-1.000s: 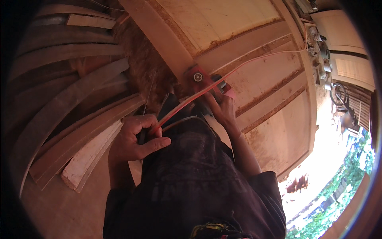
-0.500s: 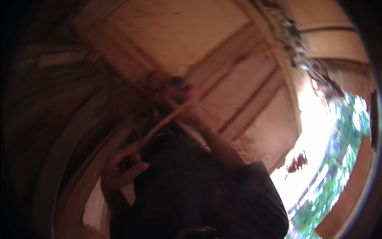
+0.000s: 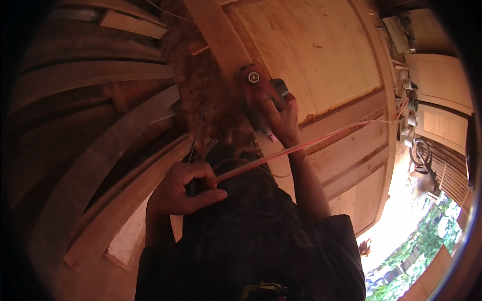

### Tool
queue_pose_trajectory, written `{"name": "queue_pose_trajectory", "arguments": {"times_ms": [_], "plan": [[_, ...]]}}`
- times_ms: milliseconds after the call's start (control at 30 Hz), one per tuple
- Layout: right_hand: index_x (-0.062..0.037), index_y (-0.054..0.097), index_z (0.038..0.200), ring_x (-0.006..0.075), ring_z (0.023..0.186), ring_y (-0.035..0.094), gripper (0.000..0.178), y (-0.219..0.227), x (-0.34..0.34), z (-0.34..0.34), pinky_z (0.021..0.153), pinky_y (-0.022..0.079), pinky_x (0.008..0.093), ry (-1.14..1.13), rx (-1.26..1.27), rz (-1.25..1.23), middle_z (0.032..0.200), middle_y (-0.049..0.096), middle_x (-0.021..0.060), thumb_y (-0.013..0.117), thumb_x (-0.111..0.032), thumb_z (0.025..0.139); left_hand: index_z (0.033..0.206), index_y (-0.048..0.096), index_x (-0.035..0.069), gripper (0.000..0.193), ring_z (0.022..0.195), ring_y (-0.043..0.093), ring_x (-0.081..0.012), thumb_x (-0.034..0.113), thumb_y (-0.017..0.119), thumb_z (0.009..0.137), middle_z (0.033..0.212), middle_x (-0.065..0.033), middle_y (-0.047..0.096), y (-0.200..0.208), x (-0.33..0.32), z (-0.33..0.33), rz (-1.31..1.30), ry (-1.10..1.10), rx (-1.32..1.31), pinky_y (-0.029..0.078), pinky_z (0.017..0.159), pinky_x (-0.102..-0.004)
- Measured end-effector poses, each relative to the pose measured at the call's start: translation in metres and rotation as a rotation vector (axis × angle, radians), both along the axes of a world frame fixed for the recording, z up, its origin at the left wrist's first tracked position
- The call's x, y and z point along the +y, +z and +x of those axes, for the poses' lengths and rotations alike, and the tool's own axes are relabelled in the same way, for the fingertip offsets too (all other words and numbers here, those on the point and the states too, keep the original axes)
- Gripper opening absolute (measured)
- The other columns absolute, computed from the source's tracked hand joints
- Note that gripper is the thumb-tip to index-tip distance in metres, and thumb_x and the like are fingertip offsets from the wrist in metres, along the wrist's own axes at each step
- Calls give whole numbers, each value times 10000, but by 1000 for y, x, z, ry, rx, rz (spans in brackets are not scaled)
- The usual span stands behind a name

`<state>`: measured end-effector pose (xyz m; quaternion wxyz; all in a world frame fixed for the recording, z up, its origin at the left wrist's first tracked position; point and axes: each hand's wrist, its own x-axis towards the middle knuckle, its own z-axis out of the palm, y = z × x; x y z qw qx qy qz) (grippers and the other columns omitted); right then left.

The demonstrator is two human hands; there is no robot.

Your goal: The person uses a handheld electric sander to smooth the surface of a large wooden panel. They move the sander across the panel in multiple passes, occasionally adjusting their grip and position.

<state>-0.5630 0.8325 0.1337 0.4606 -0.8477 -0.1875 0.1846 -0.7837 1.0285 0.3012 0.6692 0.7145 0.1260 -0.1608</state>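
My right hand (image 3: 282, 120) grips the handle of a red and black electric planer (image 3: 258, 93) with a round silver-rimmed knob at its far end. The planer is over the left edge of a wooden panelled door (image 3: 321, 55), along a reddish-brown border board (image 3: 218, 37); whether it touches the wood I cannot tell. Closer to me on the left, my left hand (image 3: 183, 190) is closed around a pinkish-red cord (image 3: 301, 145). That cord stretches up to the right, across my right forearm and over the door. A thin dark line also runs up from my left hand.
Long curved and straight boards (image 3: 95, 75) are stacked along the left. Brown shavings (image 3: 201, 95) cover the floor between them and the door. Past the door's right side are cluttered small items (image 3: 404, 90), more panels (image 3: 442, 83), a wheel (image 3: 420, 153) and a bright opening with greenery (image 3: 427, 246).
The view has turned and sharpened. My right hand and the planer now appear farther up and right, against the door's left border. My left hand still holds the cord, which now stretches toward the right.
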Motion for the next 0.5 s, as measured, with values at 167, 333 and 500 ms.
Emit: {"name": "queue_pose_trajectory", "arguments": {"times_ms": [167,333,500], "plan": [[-4,806,1106,379,918,746,457,1,55,37,856,551,458,62,-107,-49,926,762,263,690,-427,976,834,711,45,228,710,626,-91,156,909,849,769,-34,686,-2,29,6,-18,42,7,452,639,-278],[-223,742,1179,496,917,703,329,1,115,74,805,546,553,176,-94,-159,1014,747,223,623,-478,1007,880,728,53,226,727,661,-109,204,895,877,790,-49,711,-5,54,-2,13,106,0,484,667,-289],[-210,689,1290,420,863,736,381,-28,208,148,710,553,518,348,-774,-112,979,758,161,611,-470,1023,882,727,48,221,718,677,-130,196,891,880,784,-59,717,-1,64,-4,101,155,-15,490,661,-293]]}}
